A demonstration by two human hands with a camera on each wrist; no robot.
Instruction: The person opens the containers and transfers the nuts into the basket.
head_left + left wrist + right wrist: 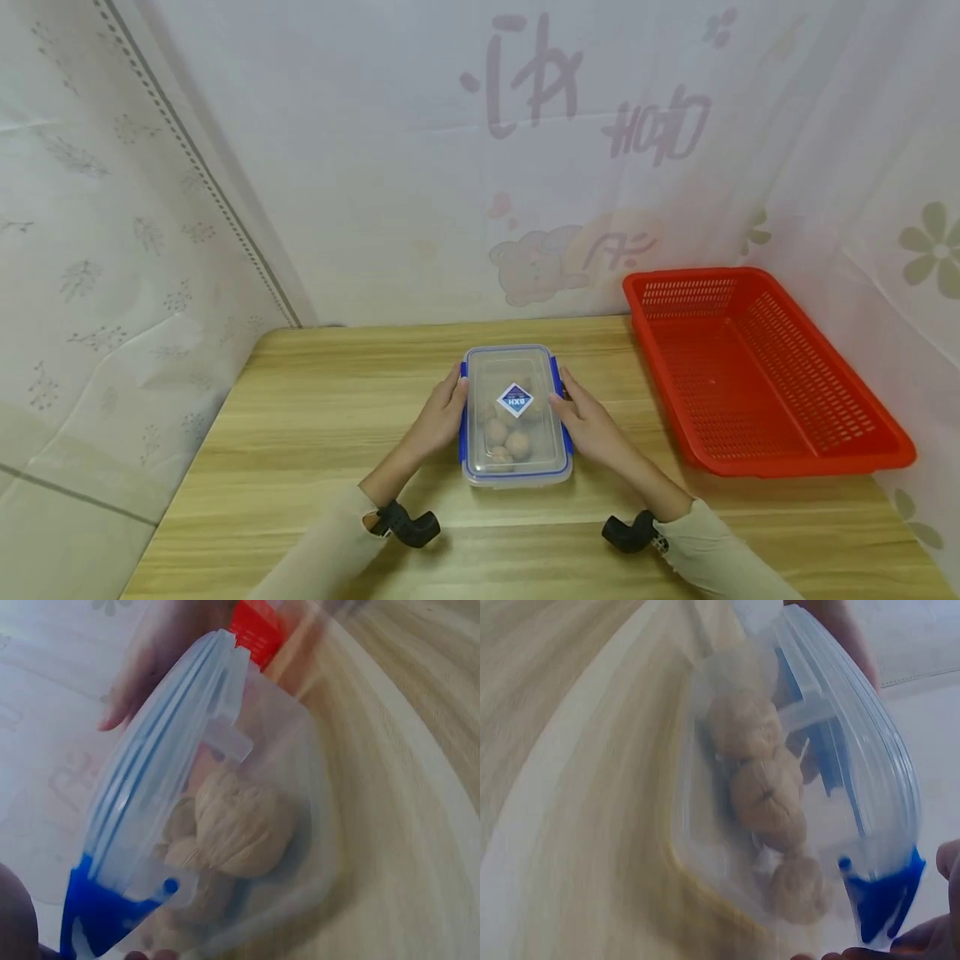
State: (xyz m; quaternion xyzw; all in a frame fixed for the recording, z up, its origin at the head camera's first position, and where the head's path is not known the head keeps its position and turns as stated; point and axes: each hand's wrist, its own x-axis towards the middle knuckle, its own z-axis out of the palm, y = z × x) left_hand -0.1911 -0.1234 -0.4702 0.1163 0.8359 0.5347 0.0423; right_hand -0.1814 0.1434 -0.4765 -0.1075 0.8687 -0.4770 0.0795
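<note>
A clear plastic food container (487, 358) with blue side latches and a blue-white diamond label (515, 400) is at the middle of the wooden table. Its lid (161, 765) is on. Several walnuts (244, 821) show through the walls, and in the right wrist view walnuts (765, 795) are bunched together inside. My left hand (440, 417) grips the container's left side, thumb at the lid's edge. On the opposite side my right hand (592, 422) grips it the same way. Whether the base touches the table or sits slightly above it, I cannot tell.
A red perforated plastic basket (780, 462) stands to the right on the wooden table (300, 442). Pale printed curtains (375, 167) surround the table at the back and sides. Each wrist carries a black camera mount (408, 525).
</note>
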